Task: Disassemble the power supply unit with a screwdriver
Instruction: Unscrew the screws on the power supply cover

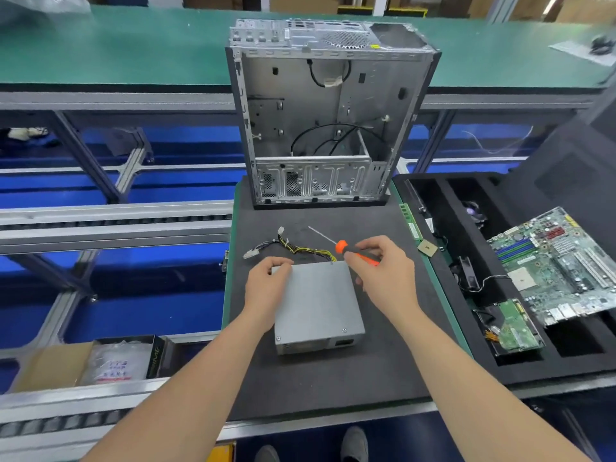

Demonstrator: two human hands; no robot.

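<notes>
A grey metal power supply unit (318,305) lies flat on the dark foam mat (333,378), its yellow and black cable bundle (293,248) trailing away from its far edge. My left hand (266,288) grips the unit's far left corner, fingers curled over the edge. My right hand (386,271) holds a screwdriver (343,247) with an orange and black handle by the unit's far right corner. The thin shaft points up and left, above the mat and off the unit. Screws show near the unit's front corners.
An empty, open computer case (320,128) stands at the mat's far end. To the right, a black foam tray (566,348) carries a motherboard (560,265), a hard drive (513,328), a fan and a memory stick. Conveyor rails and a cardboard box (50,365) lie left.
</notes>
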